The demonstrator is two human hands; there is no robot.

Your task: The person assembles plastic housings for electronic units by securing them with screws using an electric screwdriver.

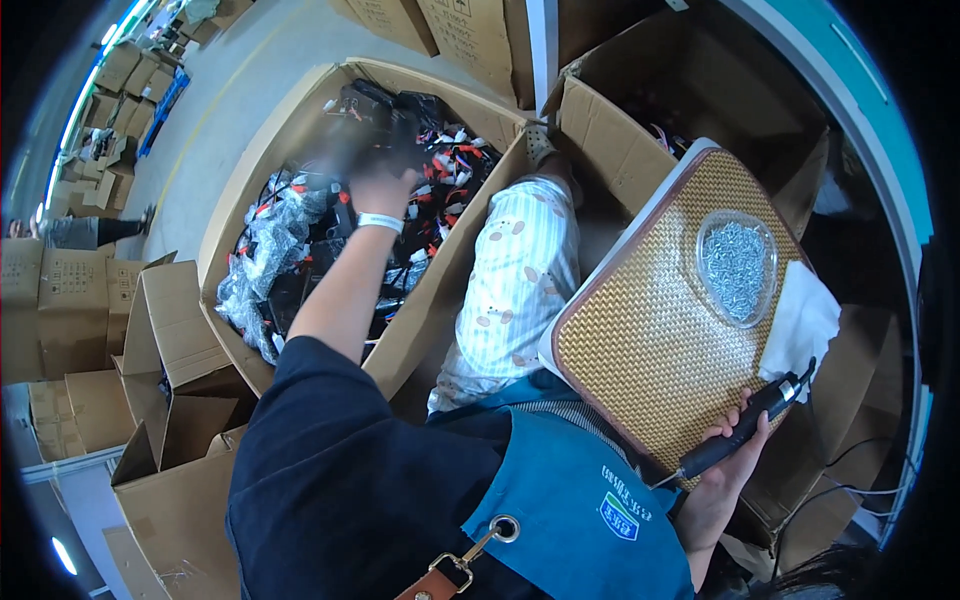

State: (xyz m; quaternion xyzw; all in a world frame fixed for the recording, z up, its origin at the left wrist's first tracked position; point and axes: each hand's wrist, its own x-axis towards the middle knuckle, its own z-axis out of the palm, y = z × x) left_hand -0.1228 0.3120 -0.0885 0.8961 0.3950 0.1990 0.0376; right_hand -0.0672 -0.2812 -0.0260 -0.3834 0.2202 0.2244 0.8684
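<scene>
The left arm stretches forward, the left hand (378,178) blurred over the parts (300,240) in the big box (232,190); its grip I cannot tell, nor whether it touches them. The right hand (728,455) sits low by the near-right corner of the woven board (650,340), its grip closed around a black driver (745,425). The driver's long axis runs diagonally, tip up and right, cable end down and left. A dish of screws (737,265) rests near the board's far edge.
</scene>
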